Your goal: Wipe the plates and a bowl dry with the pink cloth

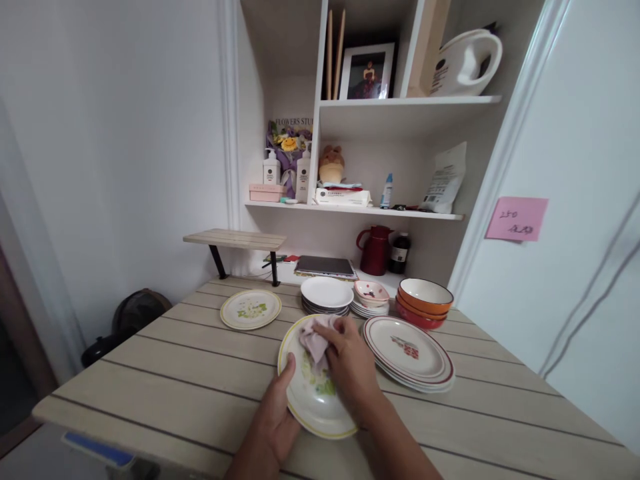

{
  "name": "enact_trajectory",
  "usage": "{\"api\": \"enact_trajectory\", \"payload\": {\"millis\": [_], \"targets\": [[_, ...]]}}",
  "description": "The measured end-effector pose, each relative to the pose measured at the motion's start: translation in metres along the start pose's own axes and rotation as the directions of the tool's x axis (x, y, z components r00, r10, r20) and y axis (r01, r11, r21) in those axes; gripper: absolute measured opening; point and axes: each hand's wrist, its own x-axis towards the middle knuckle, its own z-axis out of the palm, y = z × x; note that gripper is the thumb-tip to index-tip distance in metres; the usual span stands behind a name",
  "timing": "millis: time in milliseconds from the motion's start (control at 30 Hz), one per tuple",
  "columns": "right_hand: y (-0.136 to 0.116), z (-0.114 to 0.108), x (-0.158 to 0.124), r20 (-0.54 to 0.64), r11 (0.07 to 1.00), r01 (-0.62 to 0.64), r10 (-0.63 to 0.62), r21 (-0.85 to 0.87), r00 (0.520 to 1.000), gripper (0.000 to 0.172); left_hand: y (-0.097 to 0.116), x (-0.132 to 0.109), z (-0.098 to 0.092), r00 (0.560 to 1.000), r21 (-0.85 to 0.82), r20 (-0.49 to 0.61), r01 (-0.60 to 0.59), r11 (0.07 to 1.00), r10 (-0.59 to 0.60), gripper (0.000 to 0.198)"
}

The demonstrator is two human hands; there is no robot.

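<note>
Resting in left hand (277, 415): plate (314, 395)

The left grip (281, 408) and right grip (352, 363) are bare — so are the tapering forearms (404, 441).

We note dark-red jug with side handle (376, 251) beside dark bottle with pale label (399, 253). Handwritten pink paper note (517, 219) on pale wall (590, 133) at right. On upper white shelf (410, 102) we log white-framed picture (369, 73); on lower white shelf (435, 215), small blue-and-white bottle (387, 192), pale pouch (447, 177), pink rectangular box (267, 193).
</note>
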Motion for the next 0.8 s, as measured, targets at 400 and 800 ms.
{"api": "enact_trajectory", "payload": {"millis": [400, 800], "targets": [[-0.026, 0.005, -0.019, 0.308, 0.968, 0.25, -0.239, 0.004, 0.921, 0.049, 0.021, -0.004, -0.003, 0.967, -0.018, -0.145, -0.212, 0.977, 0.208, 0.046], [0.004, -0.014, -0.006, 0.048, 0.98, -0.057, 0.067, -0.189, 0.997, 0.046, 0.004, -0.002, 0.008, 0.994, 0.0, -0.061, -0.09, 0.996, 0.09, 0.053]]}}
